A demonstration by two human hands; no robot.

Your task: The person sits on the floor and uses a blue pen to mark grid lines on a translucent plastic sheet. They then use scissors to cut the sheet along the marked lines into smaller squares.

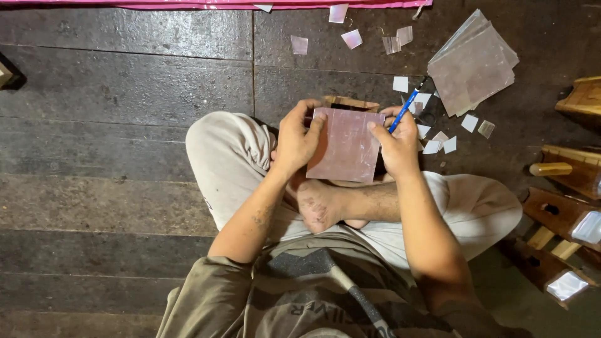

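I sit cross-legged on a dark plank floor. My left hand grips the left edge of a square pinkish-grey sheet, thumb on its face. My right hand holds the sheet's right edge and also a blue pen that sticks up and to the right between the fingers. Behind the sheet's top edge peeks a small wooden frame; how it rests is hidden.
A stack of similar square sheets lies at the upper right. Several small cut offcuts scatter around it, with scissors among them. Wooden boxes with glazed openings stand along the right edge. Pink cloth borders the top.
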